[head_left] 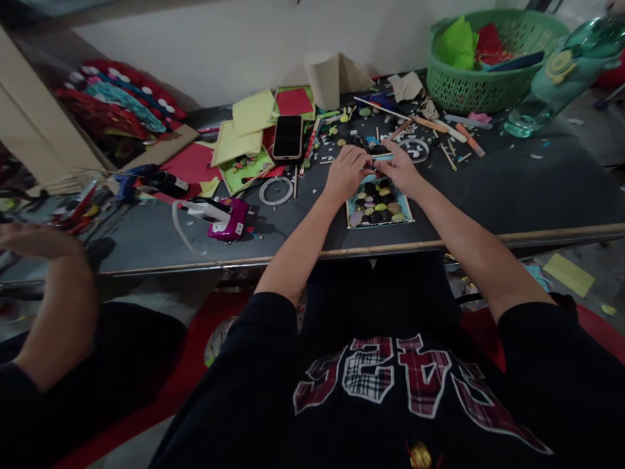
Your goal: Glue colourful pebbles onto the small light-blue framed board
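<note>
A small framed panel (381, 207) with a light blue ground lies near the table's front edge, its lower part covered with black, yellow-green and brownish pebbles. Over its upper part my left hand (348, 170) bends its fingers inward, fingertips pressed together on something too small to make out. Facing it, my right hand (401, 170) is closed in a pinch, its fingertips almost touching those of the left. The fingers hide part of the panel's top. A clear ring of tape (415, 150) lies just behind my right hand.
A phone (288, 137), stacked yellow frames (237, 144), a purple device (229, 220) and another tape ring (276, 191) are left of my hands. Behind stand a white cup (323, 81), green basket (478, 89) and bottle (551, 81). Another person's arm (61, 299) reaches in at far left.
</note>
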The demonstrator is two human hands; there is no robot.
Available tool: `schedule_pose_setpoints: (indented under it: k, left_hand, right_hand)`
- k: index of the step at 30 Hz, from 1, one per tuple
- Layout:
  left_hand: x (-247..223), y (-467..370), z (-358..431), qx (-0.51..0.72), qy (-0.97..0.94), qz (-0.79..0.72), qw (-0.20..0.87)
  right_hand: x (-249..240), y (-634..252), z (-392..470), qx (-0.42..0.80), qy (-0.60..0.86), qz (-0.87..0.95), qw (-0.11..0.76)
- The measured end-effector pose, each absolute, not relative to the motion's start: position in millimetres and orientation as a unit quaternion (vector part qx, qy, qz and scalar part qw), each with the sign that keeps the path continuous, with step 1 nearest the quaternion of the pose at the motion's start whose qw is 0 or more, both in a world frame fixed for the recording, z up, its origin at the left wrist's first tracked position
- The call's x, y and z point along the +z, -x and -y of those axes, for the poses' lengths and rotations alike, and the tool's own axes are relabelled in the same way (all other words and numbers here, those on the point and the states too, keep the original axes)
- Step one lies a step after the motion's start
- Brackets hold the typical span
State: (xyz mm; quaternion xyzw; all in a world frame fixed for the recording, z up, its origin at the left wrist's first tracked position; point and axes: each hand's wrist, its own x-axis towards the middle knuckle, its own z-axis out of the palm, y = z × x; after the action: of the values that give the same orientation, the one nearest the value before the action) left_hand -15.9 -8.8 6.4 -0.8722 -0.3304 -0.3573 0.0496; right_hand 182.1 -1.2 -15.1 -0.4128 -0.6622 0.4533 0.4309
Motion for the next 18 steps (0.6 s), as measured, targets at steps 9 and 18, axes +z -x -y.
schedule_pose_setpoints:
  k: [9, 18]
  left_hand:
    - [3.1, 16.0, 8.6, -0.364, 0.87, 0.329, 0.045]
    - [1.2, 18.2, 7.4, -0.373, 0.865, 0.333, 0.05]
  right_hand:
    - [-8.5, -180.3, 4.1, 0.452, 0.424, 0.658, 0.428]
    - [-9.0, -179.1, 4.8, 0.463, 0.421, 0.65, 0.431]
